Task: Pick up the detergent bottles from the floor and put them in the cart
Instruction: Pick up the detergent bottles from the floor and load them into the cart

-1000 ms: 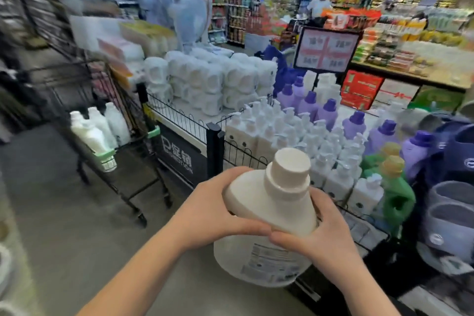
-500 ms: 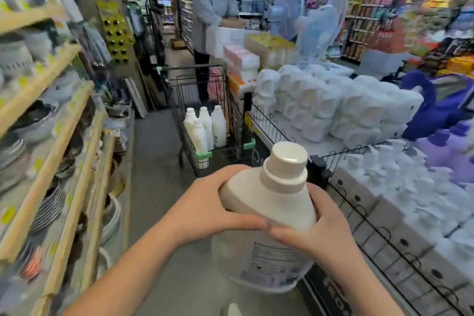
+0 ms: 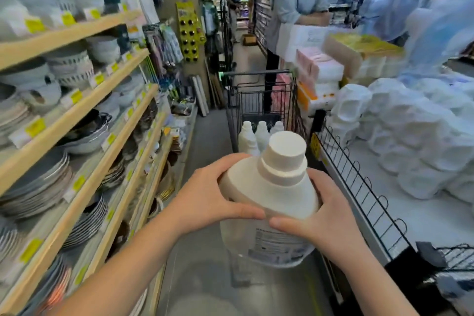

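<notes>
A person is holding a large white plastic detergent bottle upright in the air, short of the cart. The left hand and right hand are each gripping its smooth sloped shoulders. A wide, stepped round cap is topping it, and a printed label is showing on its paler lower body. Ahead, a black wire cart is holding similar white bottles.
</notes>
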`<state>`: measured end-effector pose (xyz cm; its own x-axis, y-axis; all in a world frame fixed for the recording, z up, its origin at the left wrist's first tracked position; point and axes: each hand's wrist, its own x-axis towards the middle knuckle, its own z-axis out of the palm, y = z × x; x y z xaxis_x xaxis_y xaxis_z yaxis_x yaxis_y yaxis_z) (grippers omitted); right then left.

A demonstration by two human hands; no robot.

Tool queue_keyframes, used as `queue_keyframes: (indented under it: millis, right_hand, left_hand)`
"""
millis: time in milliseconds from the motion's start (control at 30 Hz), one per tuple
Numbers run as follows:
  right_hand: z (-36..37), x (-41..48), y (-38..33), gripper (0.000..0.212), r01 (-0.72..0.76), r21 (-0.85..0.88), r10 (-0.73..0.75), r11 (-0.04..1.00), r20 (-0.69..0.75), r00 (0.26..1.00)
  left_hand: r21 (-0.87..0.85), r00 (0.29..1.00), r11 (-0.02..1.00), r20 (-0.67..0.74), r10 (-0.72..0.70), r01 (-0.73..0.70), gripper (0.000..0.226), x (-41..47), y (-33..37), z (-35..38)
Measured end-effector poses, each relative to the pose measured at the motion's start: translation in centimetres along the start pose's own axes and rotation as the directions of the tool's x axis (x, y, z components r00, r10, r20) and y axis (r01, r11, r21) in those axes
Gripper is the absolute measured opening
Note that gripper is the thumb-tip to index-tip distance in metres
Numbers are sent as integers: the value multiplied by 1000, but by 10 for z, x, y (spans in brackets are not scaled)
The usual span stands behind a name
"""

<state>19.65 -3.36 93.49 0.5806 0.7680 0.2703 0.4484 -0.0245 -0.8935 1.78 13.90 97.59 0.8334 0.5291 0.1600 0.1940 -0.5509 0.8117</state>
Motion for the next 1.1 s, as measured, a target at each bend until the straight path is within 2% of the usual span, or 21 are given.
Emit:
queue_keyframes:
  millis: [233, 467, 633, 767, 933, 1100]
  right_hand:
    - [27, 100, 20, 90, 22, -2, -22, 1000, 51, 998]
    - [73, 187, 44, 85, -44, -39, 45, 998, 23, 999]
    - [115, 255, 58, 89, -88, -79, 79, 993, -101, 992]
    - [146, 310, 59, 93, -132, -98, 112, 986, -184, 976]
    - [172, 365, 59, 97, -177, -117, 132, 977, -314, 940]
    - [184, 407, 63, 96, -230, -113, 173, 967, -371, 912]
  left_hand:
    - [-13, 999, 999, -29, -44, 44, 80, 82, -41, -34]
    - [-60, 998, 997, 55, -43, 46, 79, 170, -109, -69]
    - [-43, 990, 999, 144, 4, 2, 82, 251, -164, -107]
    - [-53, 971, 996, 225, 77, -67, 94, 319, -192, -146]
    - [-72, 928, 983, 326, 182, -168, 83, 395, -212, -181]
    - [-98, 898, 971, 370, 237, -216, 85, 454, -233, -192]
